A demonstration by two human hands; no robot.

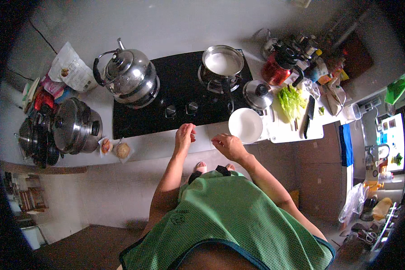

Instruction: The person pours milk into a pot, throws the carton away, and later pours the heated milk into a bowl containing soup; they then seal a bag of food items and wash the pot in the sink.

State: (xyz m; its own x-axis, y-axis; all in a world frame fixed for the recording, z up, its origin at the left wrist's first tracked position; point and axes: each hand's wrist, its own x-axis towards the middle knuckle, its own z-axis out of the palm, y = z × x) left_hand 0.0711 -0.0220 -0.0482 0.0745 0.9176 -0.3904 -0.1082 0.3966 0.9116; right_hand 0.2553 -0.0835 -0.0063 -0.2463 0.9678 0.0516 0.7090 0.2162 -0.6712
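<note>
My left hand [185, 137] is just over the counter's front edge, fingers partly curled, and holds nothing that I can see. My right hand [230, 145] hovers beside a white bowl [245, 125], its fingers bent; whether it touches the rim is unclear. Behind the bowl, a steel saucepan [222, 60] with whitish contents stands on the right burner, its dark handle towards me. A steel lid [257, 94] with a black knob lies right of the black cooktop [179, 84]. Lettuce leaves [290, 101] and a black-handled knife [309, 116] rest on a white cutting board [280, 130].
A large steel kettle [130, 76] stands on the left burner. Left of it are a steel pot [76, 126] and a plastic bag [72, 69]. Two small wrapped foods [122, 150] lie at the front edge. A red jug [276, 71] and other containers crowd the back right.
</note>
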